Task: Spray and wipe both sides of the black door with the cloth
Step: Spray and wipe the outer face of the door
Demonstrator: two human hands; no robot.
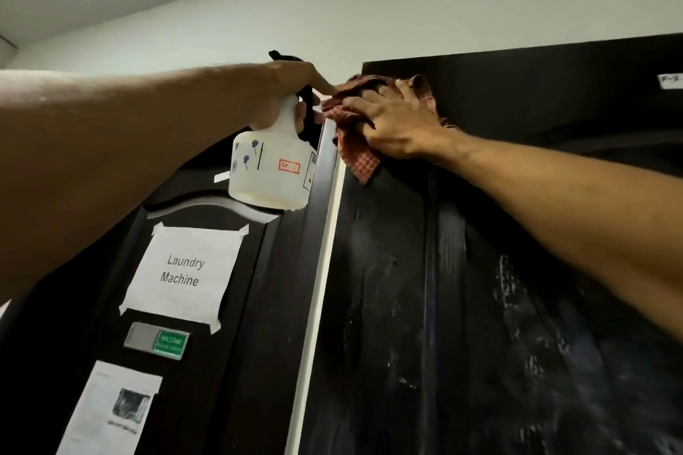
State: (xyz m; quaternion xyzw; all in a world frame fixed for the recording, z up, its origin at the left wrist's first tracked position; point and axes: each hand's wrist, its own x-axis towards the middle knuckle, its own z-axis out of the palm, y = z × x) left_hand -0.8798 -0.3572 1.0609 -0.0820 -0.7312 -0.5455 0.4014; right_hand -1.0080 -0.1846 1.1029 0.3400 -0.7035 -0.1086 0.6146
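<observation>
Right hand (397,122) presses the red checked cloth (354,151) against the black door's (388,307) top corner, fingers spread; left hand (284,92) grips the white spray bottle (269,166) beside it

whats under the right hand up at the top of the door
A red checked cloth, pressed by the right hand against the black door near its top corner. The door surface beneath the cloth is covered.
</observation>
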